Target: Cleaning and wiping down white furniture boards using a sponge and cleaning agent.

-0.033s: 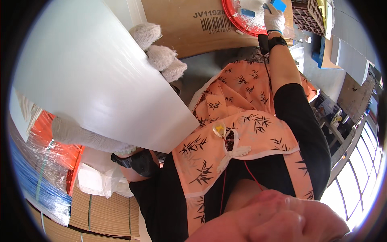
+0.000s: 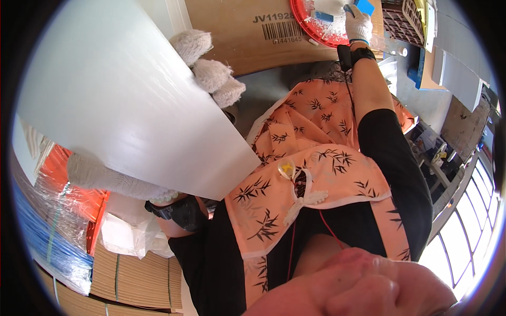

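My left hand (image 2: 212,73), in a greyish knitted glove, reaches beneath a large smooth white panel (image 2: 126,100). Its fingers curl round the panel's right edge, while more of the glove shows along the opposite edge; the palm is hidden. Stretched far forward, my right hand (image 2: 359,25) wears a white glove and is at a red round basin (image 2: 299,16) scattered with white bits. The fingers look curled, but what they hold is hidden. A bright blue piece (image 2: 365,6) touches or lies right beside them. Another blue block (image 2: 323,17) lies in the basin.
The basin stands on a big cardboard box (image 2: 232,45). A brown plastic crate (image 2: 403,23) and a clear bottle (image 2: 392,47) are to its right. At left lie a wrapped blue bundle (image 2: 52,231), an orange-red container (image 2: 95,195) and stacked cardboard (image 2: 137,279).
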Demonstrator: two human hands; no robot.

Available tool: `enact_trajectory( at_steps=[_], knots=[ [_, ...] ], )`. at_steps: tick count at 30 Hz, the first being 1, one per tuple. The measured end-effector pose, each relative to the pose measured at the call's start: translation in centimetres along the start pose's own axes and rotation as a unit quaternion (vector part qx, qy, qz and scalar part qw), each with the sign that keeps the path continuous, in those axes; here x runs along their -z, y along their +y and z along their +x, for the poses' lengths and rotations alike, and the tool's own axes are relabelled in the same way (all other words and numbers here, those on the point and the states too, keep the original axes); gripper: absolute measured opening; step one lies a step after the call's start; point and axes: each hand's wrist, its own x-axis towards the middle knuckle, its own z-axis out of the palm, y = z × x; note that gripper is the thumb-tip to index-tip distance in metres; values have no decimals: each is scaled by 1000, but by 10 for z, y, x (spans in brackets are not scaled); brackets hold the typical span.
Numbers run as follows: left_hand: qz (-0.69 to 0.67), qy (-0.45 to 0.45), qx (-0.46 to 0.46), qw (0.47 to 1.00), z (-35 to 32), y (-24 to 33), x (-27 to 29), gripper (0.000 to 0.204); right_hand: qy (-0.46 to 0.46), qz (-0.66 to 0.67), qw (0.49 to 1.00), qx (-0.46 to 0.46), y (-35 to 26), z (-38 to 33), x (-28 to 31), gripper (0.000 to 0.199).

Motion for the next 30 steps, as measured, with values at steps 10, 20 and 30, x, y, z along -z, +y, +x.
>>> enact_trajectory(
  at_steps=[10,20,30],
  knots=[
    [-4,6,5,1000,1,-4,2,84,60,33,995,69,-28,-11,8,16],
    [-5,5,11,1000,2,-3,-2,82,-12,-55,998,11,-1,-7,-8,37],
    [-3,-7,25,1000,10,-4,-4,80,19,-39,999,16,2,-8,-8,37]
  ],
)
